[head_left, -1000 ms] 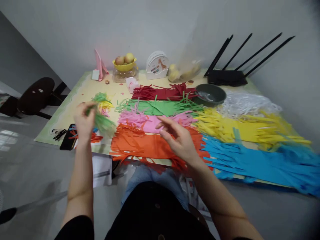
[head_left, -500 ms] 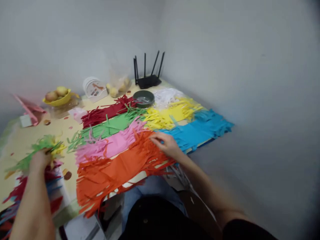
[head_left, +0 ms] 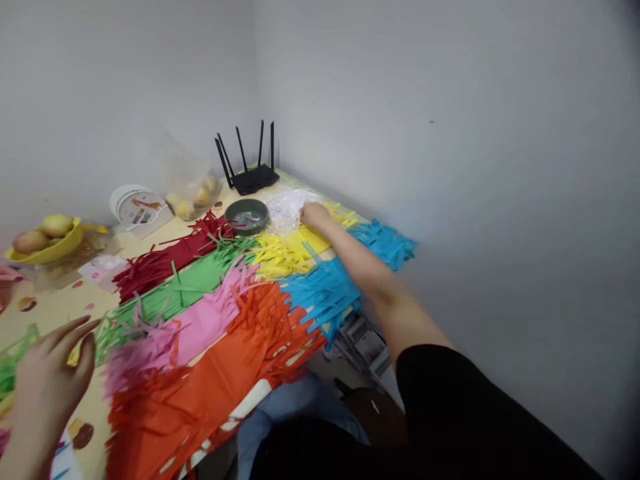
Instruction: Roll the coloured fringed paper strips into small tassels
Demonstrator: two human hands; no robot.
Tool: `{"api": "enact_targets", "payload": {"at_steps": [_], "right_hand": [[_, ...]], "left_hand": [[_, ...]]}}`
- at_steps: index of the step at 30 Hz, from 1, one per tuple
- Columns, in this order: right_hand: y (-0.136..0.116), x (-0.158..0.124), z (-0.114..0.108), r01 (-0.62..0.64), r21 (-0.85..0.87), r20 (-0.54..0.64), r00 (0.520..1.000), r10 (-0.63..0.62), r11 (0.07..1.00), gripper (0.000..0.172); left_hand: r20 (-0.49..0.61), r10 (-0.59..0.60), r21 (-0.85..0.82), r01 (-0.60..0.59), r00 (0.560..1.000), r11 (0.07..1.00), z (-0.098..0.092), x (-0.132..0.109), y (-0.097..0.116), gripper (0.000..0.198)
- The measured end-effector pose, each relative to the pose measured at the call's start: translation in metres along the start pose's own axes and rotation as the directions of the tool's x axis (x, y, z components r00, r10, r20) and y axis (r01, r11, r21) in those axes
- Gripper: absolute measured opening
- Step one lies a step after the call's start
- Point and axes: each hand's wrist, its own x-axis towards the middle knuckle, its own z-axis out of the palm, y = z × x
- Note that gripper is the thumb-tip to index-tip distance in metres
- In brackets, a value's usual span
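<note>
Right hand [head_left: 316,215] has moved to the white strands [head_left: 284,205], right of the bowl [head_left: 246,205] — work now there, grip cannot be told — left hand [head_left: 53,370], fingers parted, well left of it.

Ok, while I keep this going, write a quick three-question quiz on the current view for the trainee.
1. Which of the person's hands is at the white strips?
2. Pick one. The fringed paper nearest the jeans is: a) dark red, b) orange, c) green.
3. True or false: seen from the person, the black router stands beyond the dark bowl.

Key:
1. The right hand; the left hand is well apart from them, fingers spread.
2. b, the orange paper.
3. True.
</note>
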Motion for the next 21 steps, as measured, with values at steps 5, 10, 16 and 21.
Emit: {"api": "enact_targets", "payload": {"at_steps": [5, 10, 16, 21], "right_hand": [[-0.005, 0.041, -0.051, -0.098, -0.043, 0.038, 0.994, 0.1, 0.994, 0.016], [-0.069, 0.07, -0.121, 0.045, 0.194, -0.085, 0.996, -0.029, 0.98, 0.014], [-0.187, 0.066, -0.182, 0.281, 0.469, -0.089, 0.958, -0.271, 0.838, 0.012], [-0.227, 0.071, -0.218, 0.475, 0.543, -0.341, 0.878, -0.335, 0.693, 0.035]], "left_hand": [[-0.007, 0.12, -0.1, -0.12, 0.993, 0.988, 0.005, 0.07, 0.093, 0.032], [-0.058, 0.083, -0.408, -0.1, 0.995, 0.907, 0.015, 0.163, 0.197, 0.032], [0.063, 0.094, -0.91, 0.018, 0.994, 0.415, 0.057, 0.27, 0.322, 0.056], [0.369, 0.244, -0.881, 0.254, 0.897, 0.398, 0.089, 0.298, 0.367, 0.032]]}}
